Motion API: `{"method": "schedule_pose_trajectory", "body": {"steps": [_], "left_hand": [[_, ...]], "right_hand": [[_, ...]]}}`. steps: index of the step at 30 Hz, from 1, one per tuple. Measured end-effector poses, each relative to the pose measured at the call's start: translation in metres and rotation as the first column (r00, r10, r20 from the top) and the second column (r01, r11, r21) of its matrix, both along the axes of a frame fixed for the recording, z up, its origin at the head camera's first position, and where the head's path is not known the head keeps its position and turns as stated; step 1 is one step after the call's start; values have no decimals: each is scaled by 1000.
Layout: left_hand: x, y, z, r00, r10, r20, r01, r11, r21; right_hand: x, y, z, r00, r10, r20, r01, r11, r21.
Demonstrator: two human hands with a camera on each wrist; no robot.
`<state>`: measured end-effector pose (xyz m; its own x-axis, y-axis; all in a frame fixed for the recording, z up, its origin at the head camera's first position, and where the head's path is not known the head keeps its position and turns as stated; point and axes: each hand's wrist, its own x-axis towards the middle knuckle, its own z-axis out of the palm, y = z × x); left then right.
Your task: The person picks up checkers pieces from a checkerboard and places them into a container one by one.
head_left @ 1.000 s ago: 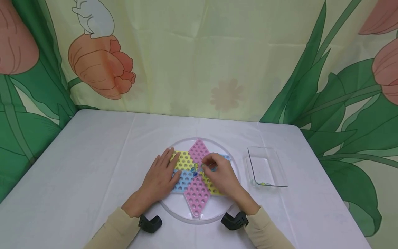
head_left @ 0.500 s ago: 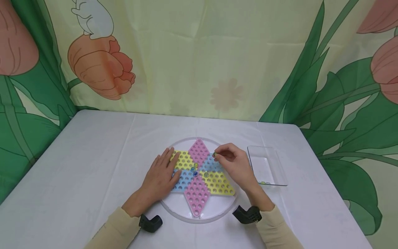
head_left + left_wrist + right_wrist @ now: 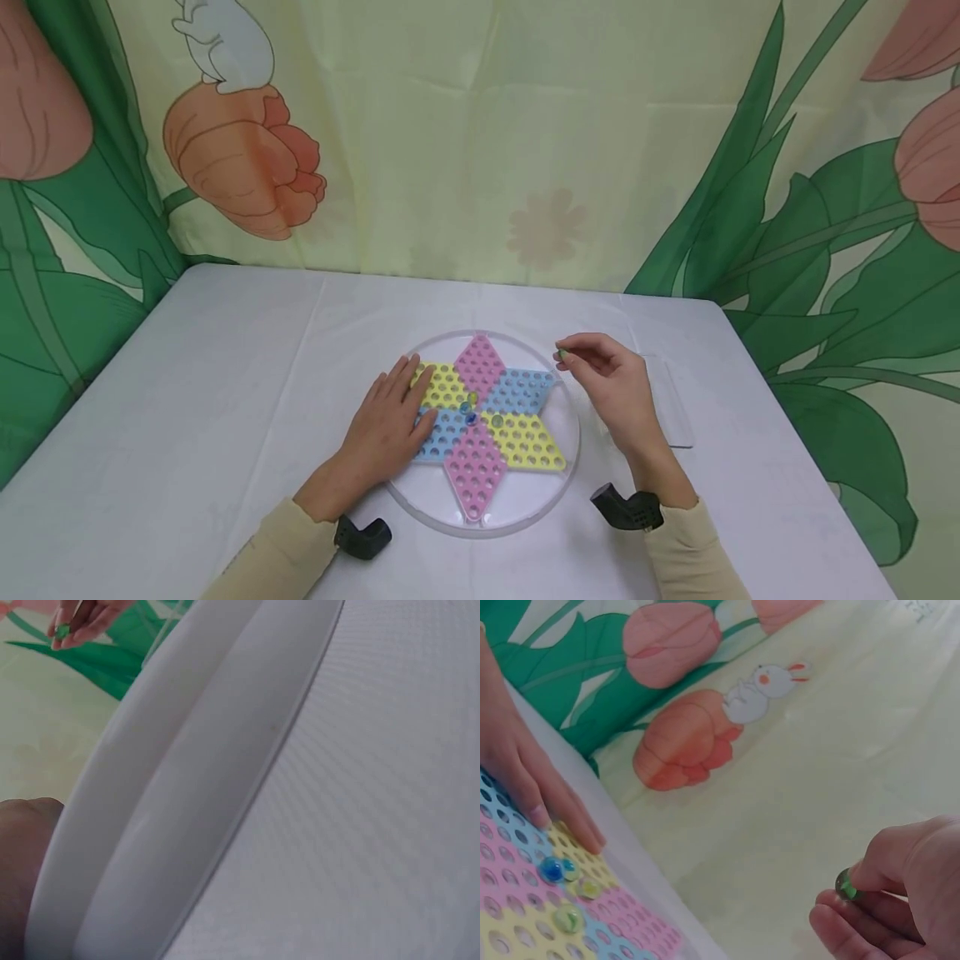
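My right hand (image 3: 611, 383) pinches a green glass marble (image 3: 846, 885) between thumb and fingers, raised between the board and the clear tray. On the left, my left hand (image 3: 392, 421) rests with straight fingers on the round Chinese checkers board (image 3: 480, 492), over its yellow and blue points. Several marbles sit in holes near the middle of the board: a dark blue marble (image 3: 553, 869), a light blue one touching it, a yellow one (image 3: 589, 887) and a pale green marble (image 3: 568, 919). In the left wrist view the board's white rim fills much of the picture.
A clear plastic tray (image 3: 678, 408) stands right of the board, partly hidden behind my right hand. A white cloth covers the table (image 3: 247, 358). Behind it hangs a curtain (image 3: 450, 167) printed with tulips and a rabbit.
My right hand has moved right and away from the board's middle, carrying the green marble. The pale green marble is now seen uncovered in the yellow point. My left hand has stayed still.
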<state>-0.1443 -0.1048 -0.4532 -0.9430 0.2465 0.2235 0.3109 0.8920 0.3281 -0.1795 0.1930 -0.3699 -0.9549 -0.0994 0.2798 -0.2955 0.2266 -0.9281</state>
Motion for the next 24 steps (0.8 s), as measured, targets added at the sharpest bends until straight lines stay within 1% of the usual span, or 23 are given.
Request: {"method": "schedule_pose_trajectory", "body": {"steps": [3, 9, 11, 14, 17, 20, 24], "left_hand": [[1, 0, -1, 1000, -1, 9, 1, 1000, -2], [1, 0, -3, 1000, -2, -1, 2, 1000, 3], [0, 0, -2, 1000, -4, 2, 4, 1000, 5], [-1, -1, -1, 1000, -5, 13, 5, 1000, 1], [-1, -1, -2, 1000, -4, 14, 4, 1000, -2], [-1, -1, -2, 1000, -1, 5, 1, 1000, -6], [1, 0, -3, 1000, 3, 6, -3, 1000, -2]], "right_hand": [[0, 5, 1, 1000, -30, -6, 30, 999, 14], [-2, 14, 5, 997, -74, -26, 74, 997, -16], [-2, 19, 7, 995, -94, -34, 94, 996, -11], [-3, 26, 8, 988, -148, -46, 150, 988, 22], [-4, 35, 9, 974, -220, -52, 224, 972, 67], [-5, 44, 8, 962, -271, -36, 273, 957, 94], [-6, 57, 1, 956, -290, 35, 283, 951, 127]]}}
